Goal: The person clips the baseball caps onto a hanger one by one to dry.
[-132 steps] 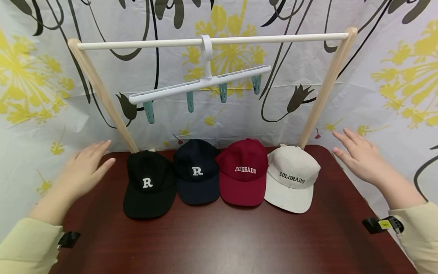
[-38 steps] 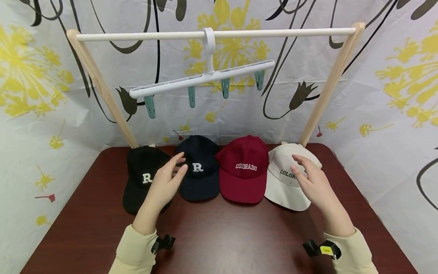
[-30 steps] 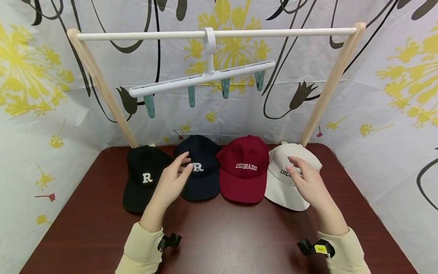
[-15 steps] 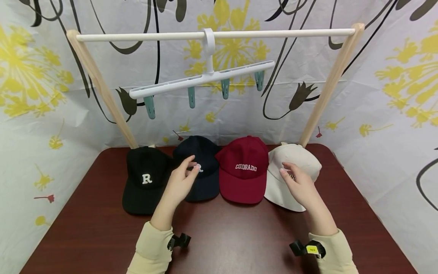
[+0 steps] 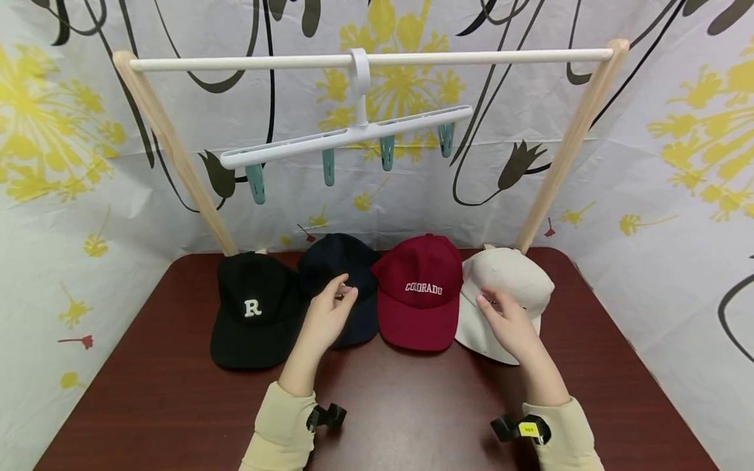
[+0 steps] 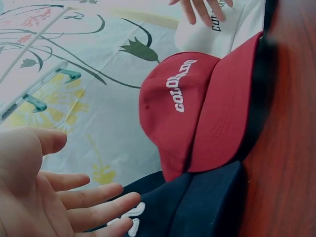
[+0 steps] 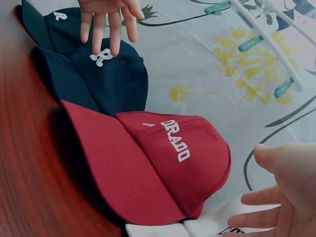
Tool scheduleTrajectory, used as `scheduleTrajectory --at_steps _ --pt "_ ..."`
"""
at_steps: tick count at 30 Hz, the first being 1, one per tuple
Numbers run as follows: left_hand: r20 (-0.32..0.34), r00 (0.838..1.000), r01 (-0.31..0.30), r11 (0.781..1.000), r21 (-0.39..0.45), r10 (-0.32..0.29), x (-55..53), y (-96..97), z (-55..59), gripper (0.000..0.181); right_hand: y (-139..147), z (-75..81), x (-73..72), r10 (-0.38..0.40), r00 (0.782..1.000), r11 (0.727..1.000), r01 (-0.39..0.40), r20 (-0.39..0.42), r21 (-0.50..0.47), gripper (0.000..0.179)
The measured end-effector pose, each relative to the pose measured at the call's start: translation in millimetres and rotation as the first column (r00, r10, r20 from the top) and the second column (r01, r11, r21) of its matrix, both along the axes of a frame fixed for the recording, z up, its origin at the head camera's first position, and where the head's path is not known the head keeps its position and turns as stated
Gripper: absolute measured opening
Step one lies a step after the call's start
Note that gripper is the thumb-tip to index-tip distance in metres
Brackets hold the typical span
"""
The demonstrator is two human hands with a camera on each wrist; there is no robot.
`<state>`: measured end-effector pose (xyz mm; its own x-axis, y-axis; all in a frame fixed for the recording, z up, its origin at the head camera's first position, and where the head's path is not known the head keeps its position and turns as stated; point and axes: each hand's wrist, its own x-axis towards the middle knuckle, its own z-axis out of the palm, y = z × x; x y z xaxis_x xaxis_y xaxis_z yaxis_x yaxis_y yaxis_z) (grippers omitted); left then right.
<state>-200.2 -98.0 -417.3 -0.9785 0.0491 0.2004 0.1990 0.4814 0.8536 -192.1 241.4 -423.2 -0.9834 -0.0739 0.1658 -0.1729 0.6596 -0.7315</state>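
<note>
Two hands before a row of four caps on a dark red-brown table (image 5: 406,405). The left hand (image 5: 330,311), slightly left of the frame's centre, lies in front of the navy cap (image 5: 330,255) and hides most of its mark. The right hand (image 5: 508,320), right of centre, lies in front of the white cap (image 5: 512,271), partly covering its lettering. The hands are well apart, their fingers (image 6: 96,194) relaxed and separated; whether either touches cloth cannot be told. Between these two caps sits the red cap (image 5: 418,324), lettered COLORADO; the black cap (image 5: 256,333), marked with a white R, ends the row at centre left. Across the upper frame, a white rail (image 5: 235,63) between wooden posts (image 5: 173,150) bears a white hanger (image 5: 294,146), tilted with its left end lower, carrying four green clips (image 5: 328,167). Beige sleeves (image 5: 283,418) enter from the bottom edge. A floral-printed backdrop (image 5: 665,157) stands behind.
</note>
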Motion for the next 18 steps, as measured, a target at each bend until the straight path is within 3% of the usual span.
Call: scheduleTrajectory --at_steps 7,18 --pt "0.066 0.998 -0.010 1.000 0.020 0.008 -0.9 9.2 -4.7 0.048 -3.7 -4.2 -1.9 -0.013 0.998 1.000 0.014 0.060 -0.007 0.052" --pt "0.110 0.994 -0.022 1.000 0.021 0.019 -6.6 18.7 -7.4 0.047 -12.4 -10.7 -6.2 -0.033 0.993 0.999 0.036 0.113 -0.029 0.052"
